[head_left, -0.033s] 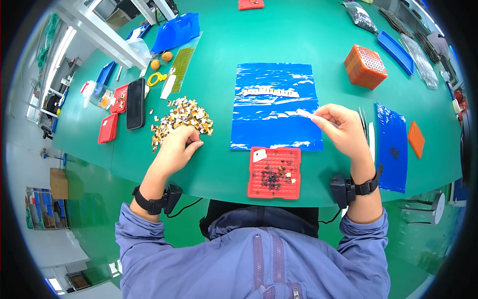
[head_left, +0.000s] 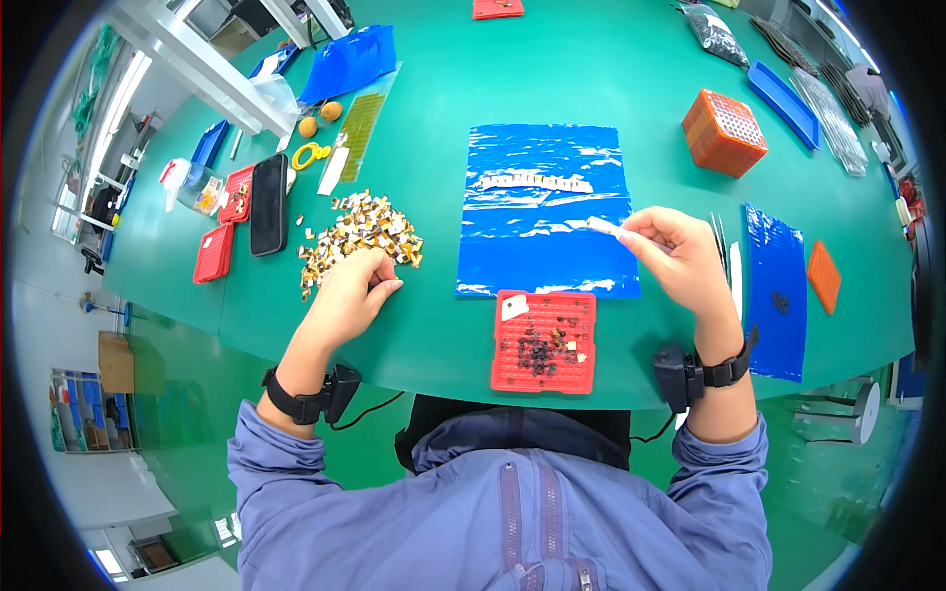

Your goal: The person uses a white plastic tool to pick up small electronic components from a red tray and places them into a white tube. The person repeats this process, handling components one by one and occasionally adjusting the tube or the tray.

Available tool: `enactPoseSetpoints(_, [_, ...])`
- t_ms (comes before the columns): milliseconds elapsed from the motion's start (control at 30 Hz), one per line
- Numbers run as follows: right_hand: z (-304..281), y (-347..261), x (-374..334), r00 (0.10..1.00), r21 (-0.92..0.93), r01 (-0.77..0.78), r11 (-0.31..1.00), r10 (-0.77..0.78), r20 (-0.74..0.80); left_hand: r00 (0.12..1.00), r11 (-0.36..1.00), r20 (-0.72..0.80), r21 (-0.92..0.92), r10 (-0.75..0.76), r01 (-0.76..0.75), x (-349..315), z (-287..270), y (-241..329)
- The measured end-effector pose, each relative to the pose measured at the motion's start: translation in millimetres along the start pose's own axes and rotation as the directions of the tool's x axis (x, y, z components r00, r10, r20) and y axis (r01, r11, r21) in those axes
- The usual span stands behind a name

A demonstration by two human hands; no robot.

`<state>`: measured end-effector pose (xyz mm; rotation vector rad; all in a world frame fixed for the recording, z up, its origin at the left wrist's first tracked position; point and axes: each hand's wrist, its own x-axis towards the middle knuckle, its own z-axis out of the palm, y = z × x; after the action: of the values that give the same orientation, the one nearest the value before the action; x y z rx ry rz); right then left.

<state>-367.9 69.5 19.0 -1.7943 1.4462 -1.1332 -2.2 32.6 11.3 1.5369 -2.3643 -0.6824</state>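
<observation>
My left hand [head_left: 350,291] rests with curled fingers at the near edge of a pile of small brown and white pieces [head_left: 363,229]; whether it grips one is hidden. My right hand [head_left: 680,254] pinches a small white strip [head_left: 603,226] over the right side of a blue plastic sheet [head_left: 547,212]. A row of white strips [head_left: 532,182] lies on that sheet. A red grid tray [head_left: 544,340] with small dark parts and a white tag sits at the table's near edge between my hands.
An orange perforated block [head_left: 724,131] stands at the far right. A second blue sheet [head_left: 776,286], a small orange tray [head_left: 824,276] and tweezers [head_left: 722,241] lie right of my right hand. A black phone [head_left: 268,204], red trays [head_left: 214,252] and yellow scissors [head_left: 310,154] lie on the left.
</observation>
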Motion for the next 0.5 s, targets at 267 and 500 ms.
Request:
enactPoseSetpoints(267, [3.5, -15.6, -8.7, 0.963, 0.236, -0.107, 0.966, 0.041, 0.267, 0.97, 0.959, -0.027, -0.144, 0.241, -0.243, 3.0, 4.4, 43.6])
enactPoseSetpoints(500, [13.5, -17.2, -12.0, 0.899, 0.403, -0.08, 0.912, -0.109, 0.425, 0.945, 0.352, 0.202, -0.93, 0.258, 0.103, 15.2, 22.8, 94.7])
